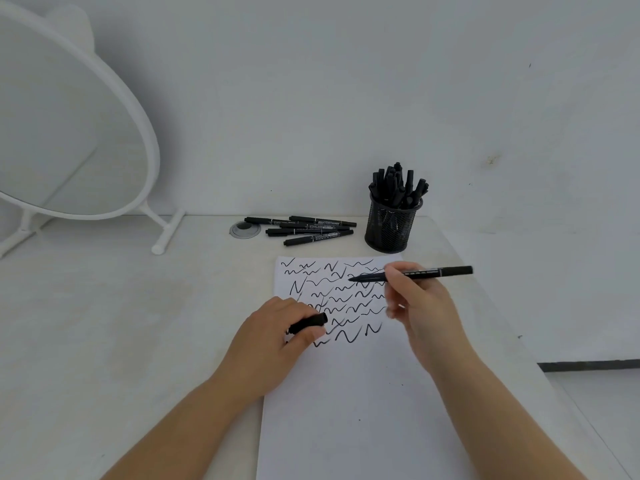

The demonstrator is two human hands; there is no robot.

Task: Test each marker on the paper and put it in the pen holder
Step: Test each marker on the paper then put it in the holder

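Note:
A white sheet of paper (349, 393) lies in front of me, its upper half covered with black scribbles. My right hand (420, 306) holds an uncapped black marker (415, 273) level above the scribbles, tip pointing left. My left hand (277, 337) rests on the paper's left edge, closed around the marker's black cap (309, 323). Several capped black markers (304, 229) lie loose on the table behind the paper. A black mesh pen holder (391, 226) to their right is packed with several markers.
A large oval white-framed mirror (69, 133) on a stand occupies the back left of the white table (121, 323). A round grey cable grommet (245, 230) sits beside the loose markers. The table's right edge runs diagonally past my right arm.

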